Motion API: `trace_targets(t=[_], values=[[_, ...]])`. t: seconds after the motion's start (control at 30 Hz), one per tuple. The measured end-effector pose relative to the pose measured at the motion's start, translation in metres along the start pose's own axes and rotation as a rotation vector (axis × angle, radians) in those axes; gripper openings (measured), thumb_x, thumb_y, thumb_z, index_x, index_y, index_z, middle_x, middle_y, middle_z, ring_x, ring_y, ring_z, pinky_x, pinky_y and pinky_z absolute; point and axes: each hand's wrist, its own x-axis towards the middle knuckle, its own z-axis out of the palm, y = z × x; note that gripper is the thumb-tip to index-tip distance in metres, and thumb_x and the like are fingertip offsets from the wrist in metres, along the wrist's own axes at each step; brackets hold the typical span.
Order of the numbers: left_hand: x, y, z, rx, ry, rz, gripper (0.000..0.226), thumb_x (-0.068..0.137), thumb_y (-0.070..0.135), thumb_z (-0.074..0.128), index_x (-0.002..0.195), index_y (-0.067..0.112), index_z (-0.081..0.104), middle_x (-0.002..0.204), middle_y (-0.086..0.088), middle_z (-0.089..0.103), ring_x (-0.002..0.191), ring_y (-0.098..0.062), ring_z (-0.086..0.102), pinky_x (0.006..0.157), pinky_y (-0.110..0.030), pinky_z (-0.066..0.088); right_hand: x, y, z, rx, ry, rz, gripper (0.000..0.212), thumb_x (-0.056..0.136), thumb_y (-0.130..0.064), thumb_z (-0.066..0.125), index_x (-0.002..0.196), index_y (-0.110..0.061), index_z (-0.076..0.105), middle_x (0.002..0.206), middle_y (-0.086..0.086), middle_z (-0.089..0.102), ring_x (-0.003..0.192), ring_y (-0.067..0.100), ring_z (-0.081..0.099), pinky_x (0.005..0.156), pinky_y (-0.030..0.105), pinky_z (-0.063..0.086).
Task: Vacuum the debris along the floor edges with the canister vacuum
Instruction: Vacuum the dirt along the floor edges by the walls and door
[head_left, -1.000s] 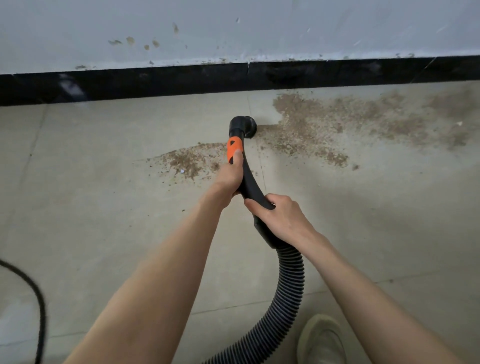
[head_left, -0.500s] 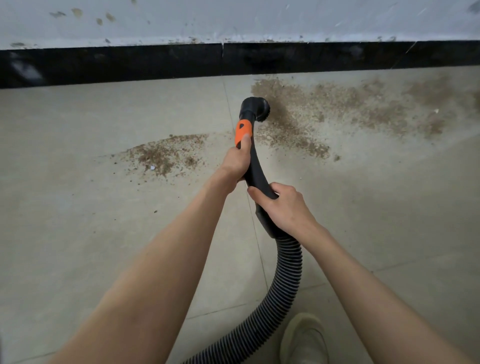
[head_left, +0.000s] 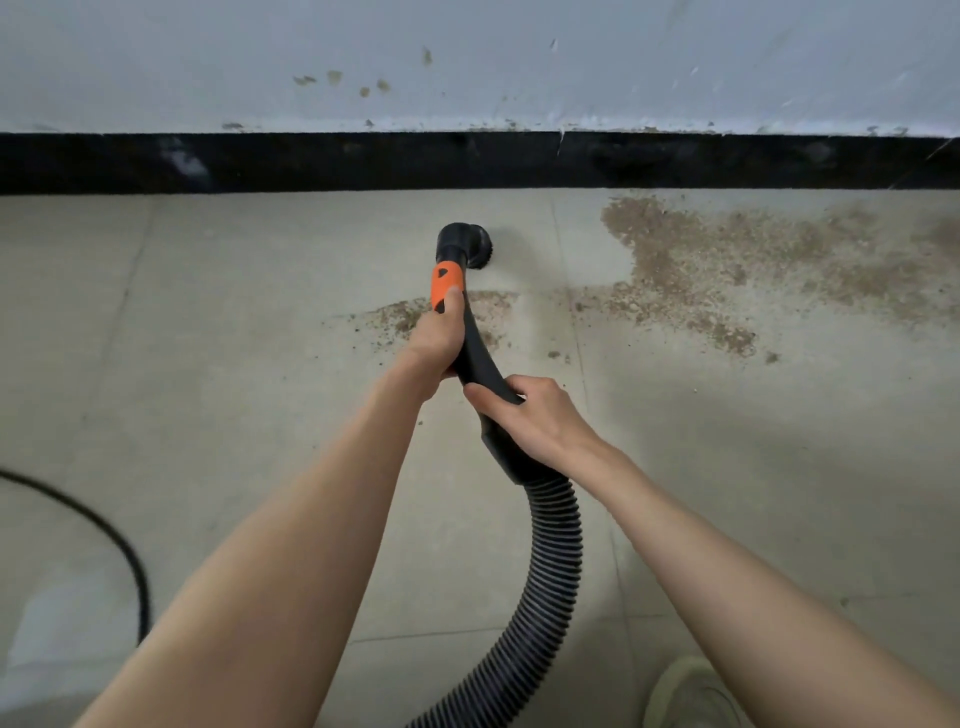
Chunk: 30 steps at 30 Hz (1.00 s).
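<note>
Head view: both hands gripped the wand (head_left: 475, 358), left hand (head_left: 434, 345) near the nozzle (head_left: 465, 244), right hand (head_left: 535, 421) near the hose (head_left: 553, 551). Debris (head_left: 727, 275) lay right of the nozzle.

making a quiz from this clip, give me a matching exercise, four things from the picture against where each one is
Things:
1. left hand
2. right hand
3. brush nozzle
4. black cable

Places:
A. on bare floor just short of the black skirting
B. gripping the black handle just above the ribbed hose
C. curving across the floor at the far left
D. holding the wand at the orange grip

Pairs: 1-D, 2-B, 3-A, 4-C
</note>
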Motion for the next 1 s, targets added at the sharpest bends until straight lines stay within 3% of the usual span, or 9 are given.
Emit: trace_targets(t=[0.4, 0.63, 0.73, 0.87, 1.0], values=[[-0.024, -0.043, -0.113, -0.246, 0.266, -0.096, 0.059, 0.096, 0.054, 0.036, 0.126, 0.005, 0.045, 0.105, -0.008, 0.054, 0.095, -0.023, 0.055, 0.079, -0.035, 0.047, -0.005, -0.054, 0.079, -0.020, -0.281, -0.099, 0.039, 0.086, -0.053, 0.061, 0.069, -0.018, 0.059, 0.071, -0.003, 0.066, 0.068, 0.017, 0.064, 0.068, 0.030, 0.048], [-0.033, -0.072, -0.138, -0.411, 0.279, -0.113, 0.070, 0.088, 0.065, 0.043, 0.127, 0.008, 0.047, 0.089, -0.001, 0.052, 0.079, -0.018, 0.053, 0.066, -0.031, 0.045, -0.026, -0.056, 0.101, -0.261, -0.277, -0.170, 0.041, 0.087, -0.057, 0.056, 0.072, -0.019, 0.052, 0.081, 0.003, 0.068, 0.077, 0.025, 0.065, 0.067, 0.035, 0.048], [-0.031, -0.079, -0.138, -0.412, 0.298, -0.149, 0.076, 0.087, 0.066, 0.043, 0.132, 0.005, 0.046, 0.105, -0.006, 0.058, 0.095, -0.024, 0.058, 0.075, -0.033, 0.048, -0.033, -0.051, 0.101, -0.324, -0.283, -0.174, 0.040, 0.088, -0.059, 0.055, 0.076, -0.020, 0.051, 0.085, 0.003, 0.068, 0.078, 0.025, 0.065, 0.065, 0.033, 0.046], [-0.036, -0.078, -0.130, -0.378, 0.359, -0.192, 0.075, 0.086, 0.069, 0.043, 0.126, 0.006, 0.049, 0.099, -0.005, 0.057, 0.092, -0.023, 0.056, 0.081, -0.036, 0.049, -0.041, -0.051, 0.092, -0.344, -0.323, -0.142, 0.040, 0.088, -0.060, 0.054, 0.081, -0.020, 0.053, 0.086, 0.003, 0.069, 0.079, 0.024, 0.066, 0.069, 0.035, 0.050], [-0.050, -0.065, -0.122, -0.363, 0.300, -0.247, 0.079, 0.083, 0.073, 0.039, 0.127, 0.009, 0.048, 0.119, -0.009, 0.059, 0.105, -0.026, 0.057, 0.090, -0.039, 0.050, -0.046, -0.059, 0.076, -0.326, -0.334, -0.086, 0.039, 0.088, -0.059, 0.055, 0.084, -0.020, 0.056, 0.086, 0.001, 0.070, 0.080, 0.022, 0.067, 0.074, 0.036, 0.053]])
